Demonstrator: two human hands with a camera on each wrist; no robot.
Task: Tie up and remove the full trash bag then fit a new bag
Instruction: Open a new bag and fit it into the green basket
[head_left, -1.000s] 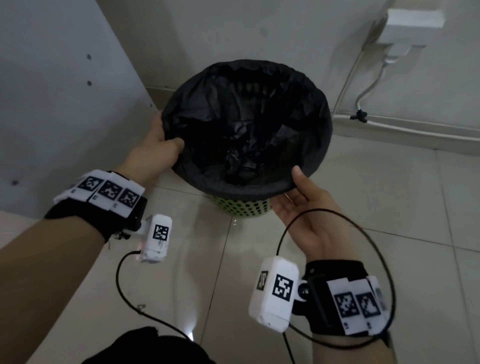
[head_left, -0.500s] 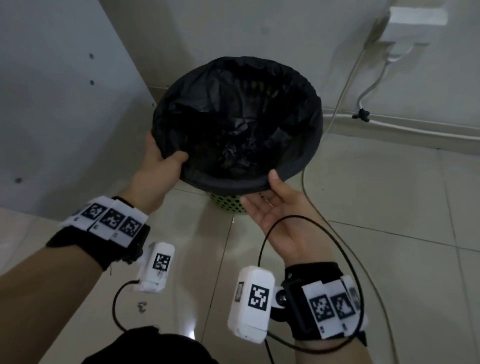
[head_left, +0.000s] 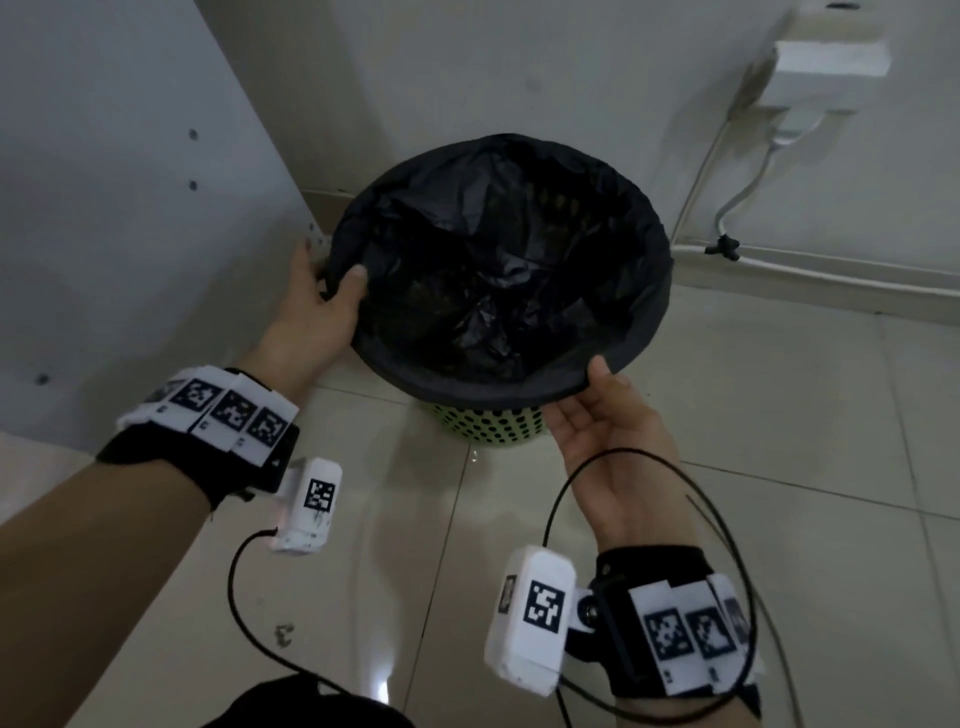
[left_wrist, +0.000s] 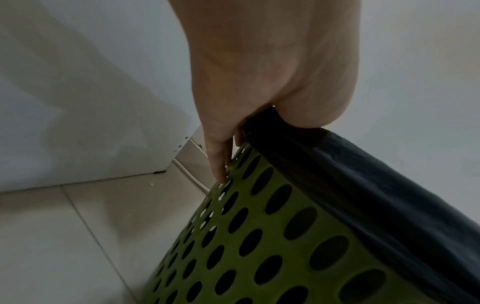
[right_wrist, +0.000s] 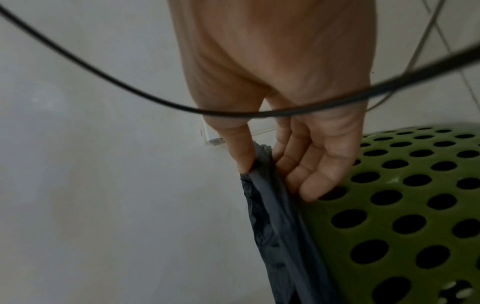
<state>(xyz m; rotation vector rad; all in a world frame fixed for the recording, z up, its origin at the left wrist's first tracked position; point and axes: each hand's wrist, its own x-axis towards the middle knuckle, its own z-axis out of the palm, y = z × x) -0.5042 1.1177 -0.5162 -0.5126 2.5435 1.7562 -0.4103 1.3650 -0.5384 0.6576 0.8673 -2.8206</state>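
Note:
A black trash bag (head_left: 498, 280) lines a green perforated bin (head_left: 491, 426), its edge folded over the rim. My left hand (head_left: 322, 306) grips the rim and bag edge at the left side, thumb inside, fingers outside. In the left wrist view the left hand (left_wrist: 259, 115) clamps the black bag edge (left_wrist: 363, 185) over the green bin (left_wrist: 259, 246). My right hand (head_left: 597, 410) holds the near right rim, thumb on top. The right wrist view shows the right hand (right_wrist: 259, 162) pinching the bag edge (right_wrist: 270, 205) beside the bin wall (right_wrist: 402, 205).
A white cabinet panel (head_left: 130, 208) stands close at the left. The wall behind carries a white socket box (head_left: 826, 67) with cables (head_left: 737, 208) running down to the skirting. Tiled floor (head_left: 727, 519) stretches to the right and front. A black wrist cable (head_left: 649, 467) loops near my right hand.
The bin has shifted right and away in the view. My left hand slid farther along the left rim, thumb now inside the bag; my right hand moved along the near rim to the right.

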